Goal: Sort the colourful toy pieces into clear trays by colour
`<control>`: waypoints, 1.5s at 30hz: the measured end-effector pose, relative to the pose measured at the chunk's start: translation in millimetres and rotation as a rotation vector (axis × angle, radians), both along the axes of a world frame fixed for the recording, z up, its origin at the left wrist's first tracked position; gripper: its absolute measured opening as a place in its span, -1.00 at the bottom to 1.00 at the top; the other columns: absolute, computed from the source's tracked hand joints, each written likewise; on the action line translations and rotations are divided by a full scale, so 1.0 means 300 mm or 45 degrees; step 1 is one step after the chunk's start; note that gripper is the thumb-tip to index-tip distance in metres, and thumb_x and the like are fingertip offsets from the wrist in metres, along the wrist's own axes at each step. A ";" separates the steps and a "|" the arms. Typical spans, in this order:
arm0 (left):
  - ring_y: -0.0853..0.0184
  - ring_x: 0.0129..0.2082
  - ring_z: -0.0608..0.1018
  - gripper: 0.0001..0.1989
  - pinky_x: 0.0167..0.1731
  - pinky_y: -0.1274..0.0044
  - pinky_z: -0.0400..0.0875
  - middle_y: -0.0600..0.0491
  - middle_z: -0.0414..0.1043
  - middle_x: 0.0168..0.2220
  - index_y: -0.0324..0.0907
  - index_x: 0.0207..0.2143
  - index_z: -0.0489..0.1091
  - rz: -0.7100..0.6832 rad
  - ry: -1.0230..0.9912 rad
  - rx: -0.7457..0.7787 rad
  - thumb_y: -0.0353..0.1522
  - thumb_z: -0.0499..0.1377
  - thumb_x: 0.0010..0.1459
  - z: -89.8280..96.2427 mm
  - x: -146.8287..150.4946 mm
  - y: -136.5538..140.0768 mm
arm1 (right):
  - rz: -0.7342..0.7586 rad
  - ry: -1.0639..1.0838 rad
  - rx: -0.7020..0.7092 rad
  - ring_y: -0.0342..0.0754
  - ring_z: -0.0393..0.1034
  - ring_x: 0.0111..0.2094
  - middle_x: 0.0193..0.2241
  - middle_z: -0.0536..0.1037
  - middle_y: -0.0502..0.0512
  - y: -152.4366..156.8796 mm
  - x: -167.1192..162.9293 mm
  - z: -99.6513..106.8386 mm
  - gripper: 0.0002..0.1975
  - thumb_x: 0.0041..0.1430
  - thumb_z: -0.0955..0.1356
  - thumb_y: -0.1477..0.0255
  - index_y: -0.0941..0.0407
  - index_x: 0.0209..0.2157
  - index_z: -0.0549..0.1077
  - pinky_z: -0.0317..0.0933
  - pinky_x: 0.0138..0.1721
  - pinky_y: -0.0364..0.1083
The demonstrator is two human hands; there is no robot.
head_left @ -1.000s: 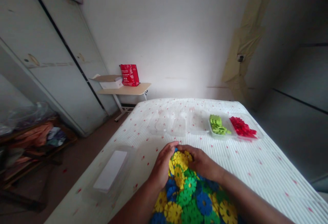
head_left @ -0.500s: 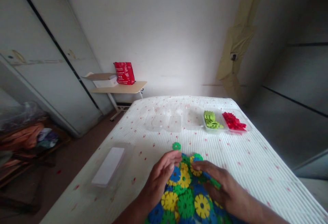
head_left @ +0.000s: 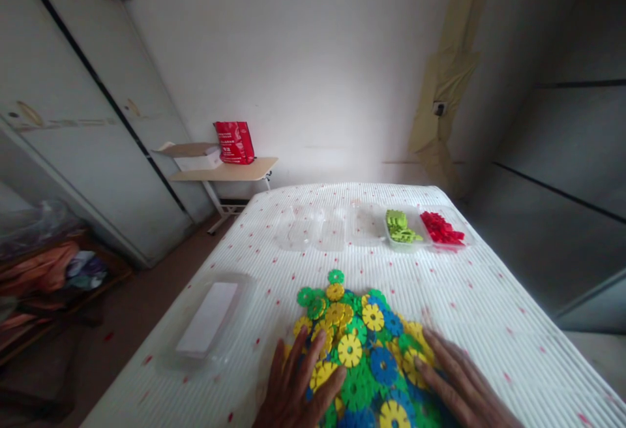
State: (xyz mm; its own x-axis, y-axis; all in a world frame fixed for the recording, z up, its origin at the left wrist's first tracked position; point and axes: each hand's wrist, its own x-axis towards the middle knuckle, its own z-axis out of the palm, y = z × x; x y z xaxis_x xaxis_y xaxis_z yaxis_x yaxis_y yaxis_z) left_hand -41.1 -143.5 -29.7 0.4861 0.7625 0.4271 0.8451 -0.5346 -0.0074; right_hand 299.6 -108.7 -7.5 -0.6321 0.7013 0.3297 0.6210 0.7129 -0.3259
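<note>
A heap of plastic snowflake discs (head_left: 359,385) in green, yellow and blue spreads over the near part of the table. On its left side lies my left hand (head_left: 298,379), fingers spread over the yellow discs. My right hand (head_left: 450,372) rests along the heap's right edge, fingers stretched out and touching yellow and green pieces. Neither hand grasps a disc. One green disc (head_left: 336,276) lies at the far tip of the heap.
Clear plastic trays stand across the table's far side; one holds lime-green pieces (head_left: 400,227), another red pieces (head_left: 441,229). At left, white cards (head_left: 208,318) sit in a clear tray (head_left: 235,310). A side table (head_left: 244,170) carries a red bag (head_left: 235,142).
Both hands have moved apart and back toward me, from cupping the heap to lying on its sides. More yellow and green discs now show at the heap's far left.
</note>
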 end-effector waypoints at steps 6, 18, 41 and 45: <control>-0.08 0.19 0.13 -0.22 0.02 0.16 0.17 -0.14 -0.16 0.30 0.00 0.26 -0.10 0.067 0.006 -0.088 -0.09 0.14 0.04 0.012 0.043 0.043 | -0.036 0.179 -0.179 0.32 -0.06 0.21 0.25 0.04 0.18 0.074 -0.121 0.003 -0.11 -0.14 0.45 0.24 -0.02 0.23 0.05 0.03 0.10 0.31; 0.14 0.00 0.41 -0.44 -0.10 0.34 0.34 -0.12 0.30 0.09 -0.11 0.16 0.16 -0.012 -0.313 0.089 -0.25 0.11 0.09 0.065 0.136 0.130 | 0.015 0.483 -0.265 0.03 0.34 -0.04 -0.08 0.44 0.17 0.162 -0.246 0.059 -0.68 0.09 0.32 0.45 0.03 -0.07 0.36 0.31 -0.06 -0.01; 0.21 -0.09 0.43 -0.71 -0.03 0.33 0.28 -0.03 0.45 -0.13 -0.08 -0.10 0.41 0.498 -1.050 -0.061 -0.30 -0.02 0.20 0.175 0.017 0.302 | -0.080 0.477 -0.226 0.06 0.31 -0.01 -0.08 0.44 0.22 0.352 -0.285 0.134 -0.72 0.23 0.20 0.30 0.10 -0.13 0.42 0.25 0.00 0.07; 0.24 -0.11 0.46 -0.71 -0.03 0.38 0.30 -0.01 0.48 -0.17 -0.07 -0.19 0.48 0.375 -1.226 -0.360 -0.22 0.02 0.17 0.165 -0.007 0.405 | -0.223 0.401 -0.337 0.09 0.26 0.05 0.01 0.39 0.24 0.393 -0.251 0.093 -0.58 0.23 0.18 0.21 0.12 0.02 0.36 0.18 0.08 0.12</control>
State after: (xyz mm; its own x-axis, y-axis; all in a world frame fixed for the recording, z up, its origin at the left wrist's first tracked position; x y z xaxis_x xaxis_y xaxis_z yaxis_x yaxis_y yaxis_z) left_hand -43.1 -22.0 19.9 -0.1867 0.9279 0.3226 0.5243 -0.1836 0.8315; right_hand 224.3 9.3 20.4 -0.3939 0.8749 0.2818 0.5660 0.4724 -0.6756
